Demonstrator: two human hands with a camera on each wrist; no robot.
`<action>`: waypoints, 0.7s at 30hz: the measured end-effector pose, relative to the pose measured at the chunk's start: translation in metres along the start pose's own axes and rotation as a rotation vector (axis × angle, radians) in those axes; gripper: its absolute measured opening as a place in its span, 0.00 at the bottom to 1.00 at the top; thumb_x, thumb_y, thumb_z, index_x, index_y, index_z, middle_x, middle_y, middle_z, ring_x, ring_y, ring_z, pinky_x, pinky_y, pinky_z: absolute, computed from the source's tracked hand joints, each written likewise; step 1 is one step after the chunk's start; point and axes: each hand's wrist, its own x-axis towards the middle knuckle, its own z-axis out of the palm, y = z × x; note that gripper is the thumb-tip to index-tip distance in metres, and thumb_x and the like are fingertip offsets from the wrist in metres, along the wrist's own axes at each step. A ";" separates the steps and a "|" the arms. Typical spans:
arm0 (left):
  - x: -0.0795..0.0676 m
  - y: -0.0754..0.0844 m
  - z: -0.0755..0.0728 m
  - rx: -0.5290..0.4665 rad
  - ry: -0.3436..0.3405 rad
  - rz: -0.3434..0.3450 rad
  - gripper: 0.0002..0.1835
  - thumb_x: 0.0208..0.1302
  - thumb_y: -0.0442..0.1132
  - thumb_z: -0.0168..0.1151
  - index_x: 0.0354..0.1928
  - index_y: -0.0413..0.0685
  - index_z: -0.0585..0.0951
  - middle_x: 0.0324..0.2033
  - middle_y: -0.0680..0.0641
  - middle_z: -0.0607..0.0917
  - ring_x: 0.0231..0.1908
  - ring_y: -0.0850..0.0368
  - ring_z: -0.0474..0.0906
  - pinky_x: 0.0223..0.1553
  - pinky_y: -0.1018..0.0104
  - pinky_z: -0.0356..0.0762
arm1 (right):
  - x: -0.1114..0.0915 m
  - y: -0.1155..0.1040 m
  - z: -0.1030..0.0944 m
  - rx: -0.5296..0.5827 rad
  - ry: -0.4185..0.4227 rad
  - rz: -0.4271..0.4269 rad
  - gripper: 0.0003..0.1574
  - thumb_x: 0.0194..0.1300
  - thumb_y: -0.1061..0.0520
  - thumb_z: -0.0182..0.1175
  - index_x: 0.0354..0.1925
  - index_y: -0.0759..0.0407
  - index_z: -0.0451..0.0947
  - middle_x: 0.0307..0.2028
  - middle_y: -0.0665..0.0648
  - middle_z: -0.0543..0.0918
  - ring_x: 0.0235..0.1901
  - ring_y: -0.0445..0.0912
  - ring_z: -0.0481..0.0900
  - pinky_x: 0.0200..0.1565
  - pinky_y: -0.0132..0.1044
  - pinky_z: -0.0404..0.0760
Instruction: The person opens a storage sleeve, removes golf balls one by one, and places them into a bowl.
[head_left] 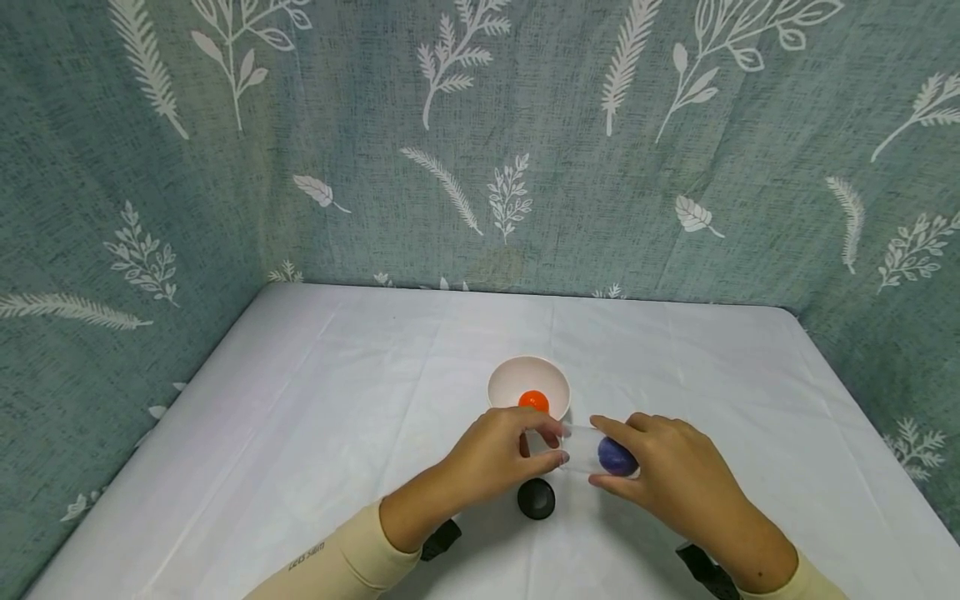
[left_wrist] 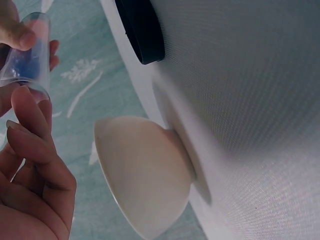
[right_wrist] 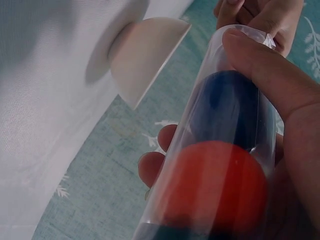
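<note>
My right hand (head_left: 671,467) grips a clear plastic tube (head_left: 581,450) held tilted above the table. Inside it are a blue ball (right_wrist: 225,107) and, behind that, a red ball (right_wrist: 215,185); something dark shows at the bottom edge of the right wrist view. My left hand (head_left: 495,454) has its thumb and fingertips at the tube's mouth, pinching around the rim. Beyond the left hand stands a pale bowl (head_left: 513,371) with an orange ball (head_left: 534,401) in it. A round black cap (head_left: 536,499) lies on the table below the hands.
A white cloth covers the table (head_left: 360,400). Green leaf-patterned curtains (head_left: 480,167) hang behind it and along both sides. Black straps (head_left: 441,540) are at both wrists.
</note>
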 end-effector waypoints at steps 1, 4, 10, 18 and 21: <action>0.000 0.000 0.000 0.002 0.000 0.000 0.13 0.63 0.44 0.71 0.47 0.50 0.87 0.35 0.58 0.88 0.19 0.71 0.71 0.23 0.75 0.74 | 0.000 0.000 0.000 -0.002 -0.003 0.000 0.40 0.44 0.33 0.77 0.54 0.46 0.84 0.33 0.49 0.84 0.29 0.40 0.79 0.32 0.38 0.80; 0.000 0.000 0.000 0.003 -0.002 -0.004 0.13 0.63 0.45 0.71 0.48 0.50 0.87 0.36 0.58 0.88 0.19 0.71 0.71 0.23 0.75 0.74 | 0.000 0.000 0.000 -0.006 -0.014 -0.001 0.40 0.44 0.33 0.77 0.54 0.46 0.84 0.33 0.48 0.84 0.27 0.38 0.76 0.30 0.35 0.78; 0.000 0.000 0.001 0.000 -0.013 -0.015 0.14 0.63 0.45 0.71 0.49 0.50 0.87 0.36 0.59 0.88 0.20 0.70 0.71 0.23 0.75 0.74 | 0.001 0.001 -0.002 0.009 -0.045 0.015 0.39 0.44 0.33 0.78 0.54 0.44 0.84 0.31 0.46 0.82 0.24 0.35 0.69 0.27 0.31 0.72; 0.000 -0.001 -0.002 -0.005 -0.033 -0.023 0.13 0.63 0.45 0.70 0.50 0.55 0.87 0.37 0.59 0.88 0.22 0.69 0.73 0.25 0.74 0.75 | 0.002 0.003 -0.002 0.039 -0.035 0.021 0.39 0.43 0.33 0.78 0.53 0.45 0.85 0.32 0.49 0.84 0.26 0.37 0.74 0.28 0.32 0.74; -0.001 -0.002 -0.004 -0.027 -0.048 -0.029 0.13 0.63 0.46 0.71 0.50 0.57 0.87 0.38 0.59 0.88 0.21 0.68 0.73 0.24 0.73 0.75 | 0.002 0.004 -0.002 0.045 -0.045 0.030 0.39 0.44 0.33 0.78 0.53 0.45 0.85 0.33 0.49 0.84 0.27 0.38 0.76 0.30 0.34 0.77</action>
